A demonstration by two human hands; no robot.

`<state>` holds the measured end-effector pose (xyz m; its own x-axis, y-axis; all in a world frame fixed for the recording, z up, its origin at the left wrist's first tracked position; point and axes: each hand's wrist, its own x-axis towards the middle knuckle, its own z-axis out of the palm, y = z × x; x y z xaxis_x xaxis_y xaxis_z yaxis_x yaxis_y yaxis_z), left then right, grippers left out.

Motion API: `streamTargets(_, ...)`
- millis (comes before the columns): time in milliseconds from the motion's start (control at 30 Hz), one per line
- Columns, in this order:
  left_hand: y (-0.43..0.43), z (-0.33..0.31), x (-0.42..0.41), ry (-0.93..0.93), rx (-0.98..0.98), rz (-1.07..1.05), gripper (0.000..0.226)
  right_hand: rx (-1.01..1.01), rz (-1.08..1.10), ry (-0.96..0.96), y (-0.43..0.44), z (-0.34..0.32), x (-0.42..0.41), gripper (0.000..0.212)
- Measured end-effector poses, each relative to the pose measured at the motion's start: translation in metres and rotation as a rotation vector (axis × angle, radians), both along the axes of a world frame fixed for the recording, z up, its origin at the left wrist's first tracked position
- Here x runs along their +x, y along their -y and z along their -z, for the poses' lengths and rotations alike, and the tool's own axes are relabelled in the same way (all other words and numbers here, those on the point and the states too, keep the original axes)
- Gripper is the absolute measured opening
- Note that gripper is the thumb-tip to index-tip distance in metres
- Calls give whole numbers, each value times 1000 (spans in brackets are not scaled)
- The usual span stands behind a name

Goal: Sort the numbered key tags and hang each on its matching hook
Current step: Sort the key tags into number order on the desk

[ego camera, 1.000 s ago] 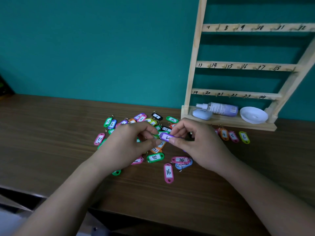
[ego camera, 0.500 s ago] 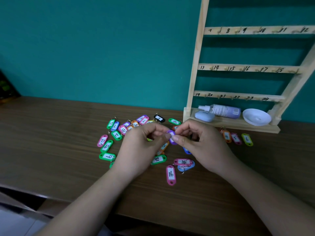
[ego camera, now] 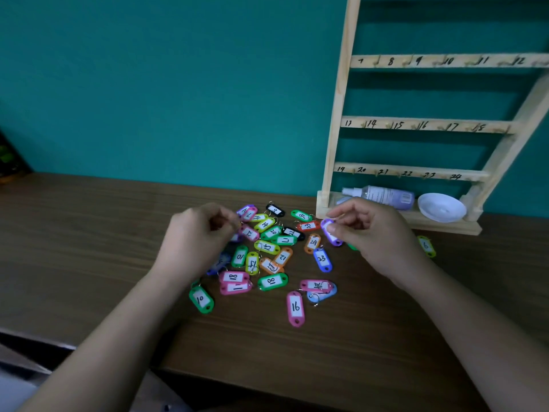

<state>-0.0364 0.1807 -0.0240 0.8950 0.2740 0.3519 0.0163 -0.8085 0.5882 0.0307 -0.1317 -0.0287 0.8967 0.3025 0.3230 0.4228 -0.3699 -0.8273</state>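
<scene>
Several coloured numbered key tags (ego camera: 269, 248) lie in a loose pile on the brown wooden table (ego camera: 89, 248), among them a pink 16 tag (ego camera: 295, 307), a green 10 tag (ego camera: 201, 299) and a blue 23 tag (ego camera: 322, 259). My right hand (ego camera: 377, 236) pinches a purple tag (ego camera: 330, 233) just above the pile's right side, its number hidden. My left hand (ego camera: 197, 236) hovers over the pile's left side with fingers curled; nothing shows between them. A wooden hook rack (ego camera: 335, 144) with rows numbered 7–12, 13–18 and 19–24 stands at the back right, its visible hooks bare.
A spray bottle (ego camera: 383, 195) and a white dish (ego camera: 441, 207) sit on the rack's base shelf. A yellow-green 6 tag (ego camera: 427, 246) lies right of my right hand. A teal wall rises behind. The table's front edge runs close below my forearms.
Both hands pinched the purple tag together over the pile. Now they have parted: the right hand carried the tag rightward toward the rack, the left hand let go and drew left.
</scene>
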Motion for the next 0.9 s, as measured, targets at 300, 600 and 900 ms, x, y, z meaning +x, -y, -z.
streamTargets(300,-49,11,20,-91,201,-234,20,-32,111,-18,7,5,7,14)
streamTargets(600,-59,18,32,-296,271,-198,40,-85,104,-12,1,7,6,13)
streamTargets(900,-59,10,36,-361,220,-155,35,-84,96,-17,-1,7,5,14)
